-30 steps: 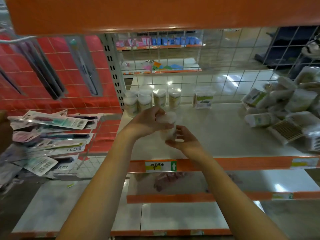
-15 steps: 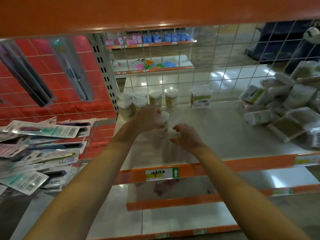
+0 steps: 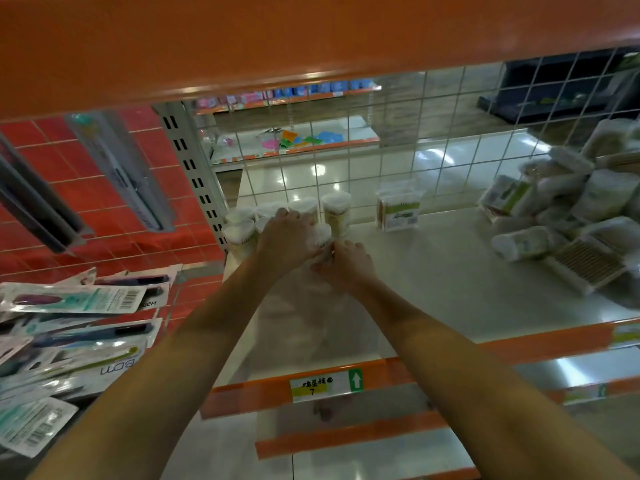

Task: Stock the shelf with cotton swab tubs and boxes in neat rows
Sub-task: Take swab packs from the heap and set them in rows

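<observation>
Both hands are wrapping one cotton swab tub [image 3: 320, 237], left hand [image 3: 287, 237] cupping its side and right hand [image 3: 346, 265] bracing the base, probably so it's landing square on the shelf [image 3: 450, 271] beside the standing tubs [image 3: 242, 233] at back-left, starting the second row.

both hands on one tub [image 3: 320, 237] at the back-left of the shelf [image 3: 433, 278] | left hand [image 3: 287, 237] wraps it from the left, right hand [image 3: 346, 265] pinches it low | sits right in front of the standing tubs [image 3: 242, 233] | lone box [image 3: 398, 211] upright near the grid | messy pile [image 3: 571, 216] far right | price tag [image 3: 325, 384] on the front edge
</observation>
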`<action>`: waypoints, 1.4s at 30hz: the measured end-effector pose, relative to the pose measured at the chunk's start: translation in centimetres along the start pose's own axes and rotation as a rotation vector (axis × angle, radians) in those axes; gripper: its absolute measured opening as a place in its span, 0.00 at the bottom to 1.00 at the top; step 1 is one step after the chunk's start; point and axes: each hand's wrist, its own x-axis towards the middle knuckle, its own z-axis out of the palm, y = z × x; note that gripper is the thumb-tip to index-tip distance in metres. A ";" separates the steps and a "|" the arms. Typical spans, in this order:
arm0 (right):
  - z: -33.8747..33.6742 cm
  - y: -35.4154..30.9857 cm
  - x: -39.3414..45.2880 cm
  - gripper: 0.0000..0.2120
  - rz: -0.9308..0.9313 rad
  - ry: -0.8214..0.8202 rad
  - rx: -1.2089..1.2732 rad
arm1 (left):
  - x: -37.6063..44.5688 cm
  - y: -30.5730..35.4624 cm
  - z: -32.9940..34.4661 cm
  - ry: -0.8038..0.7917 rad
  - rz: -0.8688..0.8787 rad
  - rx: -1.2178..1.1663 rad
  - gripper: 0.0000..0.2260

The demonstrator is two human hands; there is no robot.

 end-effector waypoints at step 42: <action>-3.9 1.9 0.1 0.23 -0.071 -0.149 -0.161 | 0.8 3.5 0.3 0.096 0.020 0.195 0.26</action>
